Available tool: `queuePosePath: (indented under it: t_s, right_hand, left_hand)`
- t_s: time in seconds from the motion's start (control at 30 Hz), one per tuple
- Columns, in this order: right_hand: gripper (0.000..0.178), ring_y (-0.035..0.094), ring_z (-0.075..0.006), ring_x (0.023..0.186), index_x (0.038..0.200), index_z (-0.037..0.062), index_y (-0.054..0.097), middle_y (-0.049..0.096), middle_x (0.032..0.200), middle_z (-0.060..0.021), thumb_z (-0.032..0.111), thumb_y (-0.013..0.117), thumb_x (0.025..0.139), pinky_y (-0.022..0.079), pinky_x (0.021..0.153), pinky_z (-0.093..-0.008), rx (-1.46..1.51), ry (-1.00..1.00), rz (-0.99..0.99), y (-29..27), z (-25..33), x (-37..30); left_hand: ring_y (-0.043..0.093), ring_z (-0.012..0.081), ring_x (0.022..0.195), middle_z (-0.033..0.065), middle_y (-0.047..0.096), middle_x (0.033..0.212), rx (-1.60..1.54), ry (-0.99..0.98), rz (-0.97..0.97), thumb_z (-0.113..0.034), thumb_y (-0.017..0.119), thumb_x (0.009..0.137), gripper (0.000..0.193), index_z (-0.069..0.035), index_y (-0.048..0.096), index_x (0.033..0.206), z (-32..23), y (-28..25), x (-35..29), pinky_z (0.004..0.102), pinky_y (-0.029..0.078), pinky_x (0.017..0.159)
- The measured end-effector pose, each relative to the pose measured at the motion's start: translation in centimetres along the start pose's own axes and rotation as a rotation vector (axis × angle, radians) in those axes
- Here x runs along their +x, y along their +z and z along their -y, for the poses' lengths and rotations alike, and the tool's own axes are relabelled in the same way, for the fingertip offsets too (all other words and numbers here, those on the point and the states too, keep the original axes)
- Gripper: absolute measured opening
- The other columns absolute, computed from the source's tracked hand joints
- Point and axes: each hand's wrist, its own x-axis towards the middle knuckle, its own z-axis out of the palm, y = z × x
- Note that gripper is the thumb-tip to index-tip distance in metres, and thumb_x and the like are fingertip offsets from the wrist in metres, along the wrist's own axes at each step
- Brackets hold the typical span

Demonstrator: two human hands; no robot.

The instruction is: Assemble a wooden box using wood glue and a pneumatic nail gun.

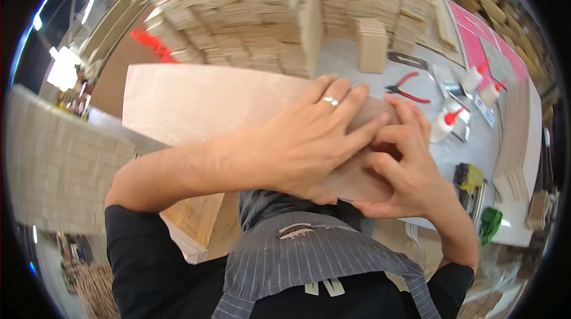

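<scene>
A long, thin, pale wooden sheet (196, 99) stretches from the left to the middle, in front of my body. My left hand (315, 140), with a ring on one finger, lies across its right part. The fingers reach its far edge and the thumb is at the near edge. At the sheet's right end, my right hand (407, 167) has bent fingers on the surface and far edge, with its thumb along the near edge. Both hands hold the sheet. Whether the right fingertips pinch anything small is hidden.
Stacks of thin wooden pieces (238, 21) rise at the back. On the grey table (339, 57) are red-handled pliers (410, 88), white bottles with red tips (445, 125), a small wooden stack (371, 45) and a green item (491, 225). A pink-topped board (476, 33) lies back right.
</scene>
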Motion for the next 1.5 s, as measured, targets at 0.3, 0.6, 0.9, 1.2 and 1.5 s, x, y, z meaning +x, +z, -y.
queuePosePath:
  t_s: [0.3, 0.6, 0.9, 1.2, 1.5]
  right_hand:
    - [0.066, 0.050, -0.0343, 0.137, 0.143, 0.0014, 0.053, 0.055, 0.145, -0.0182, 0.027, 0.079, 0.088, 0.038, 0.115, -0.0468, 0.370, 0.913, -0.668, 8.3, -3.7, -15.3]
    - [0.070, 0.053, -0.0278, 0.137, 0.150, -0.0042, 0.045, 0.052, 0.152, -0.0184, 0.015, 0.077, 0.091, 0.043, 0.113, -0.0398, 0.662, 0.950, -0.740, 11.4, 0.5, -16.1]
    - [0.069, 0.059, -0.0274, 0.127, 0.145, 0.0003, 0.053, 0.058, 0.146, -0.0154, 0.014, 0.083, 0.084, 0.052, 0.102, -0.0379, 0.510, 0.992, -0.718, 11.8, -0.3, -15.9]
    - [0.064, 0.061, -0.0266, 0.119, 0.139, 0.0027, 0.060, 0.065, 0.139, -0.0112, 0.013, 0.083, 0.081, 0.054, 0.096, -0.0349, 0.466, 0.969, -0.740, 12.1, -1.1, -16.0]
    - [0.064, 0.061, -0.0267, 0.115, 0.139, 0.0044, 0.060, 0.064, 0.141, -0.0080, 0.014, 0.083, 0.080, 0.054, 0.095, -0.0349, 0.496, 0.972, -0.754, 12.4, -1.2, -16.3]
  left_hand:
    - [0.037, 0.0544, 0.136, 0.0364, 0.036, 0.150, -0.253, -0.157, 0.041, -0.048, 0.089, 0.058, 0.109, -0.005, 0.048, 0.149, 6.4, 5.8, 2.4, 0.0615, 0.028, 0.115]
    - [0.034, 0.0530, 0.137, 0.0365, 0.032, 0.154, -0.340, -0.025, 0.126, -0.052, 0.090, 0.057, 0.111, -0.005, 0.049, 0.149, 2.4, 11.6, 7.2, 0.0595, 0.029, 0.115]
    - [0.030, 0.0532, 0.140, 0.0366, 0.028, 0.155, -0.326, -0.054, 0.179, -0.049, 0.093, 0.055, 0.116, -0.002, 0.046, 0.151, 1.0, 13.2, 9.6, 0.0600, 0.027, 0.116]
    - [0.027, 0.0523, 0.143, 0.0352, 0.026, 0.157, -0.350, -0.084, 0.205, -0.048, 0.093, 0.055, 0.116, -0.004, 0.046, 0.151, 1.0, 14.2, 9.6, 0.0602, 0.025, 0.117]
    - [0.027, 0.0514, 0.143, 0.0351, 0.026, 0.158, -0.375, -0.074, 0.190, -0.051, 0.094, 0.051, 0.123, -0.005, 0.044, 0.153, 1.1, 15.1, 9.5, 0.0603, 0.024, 0.117]
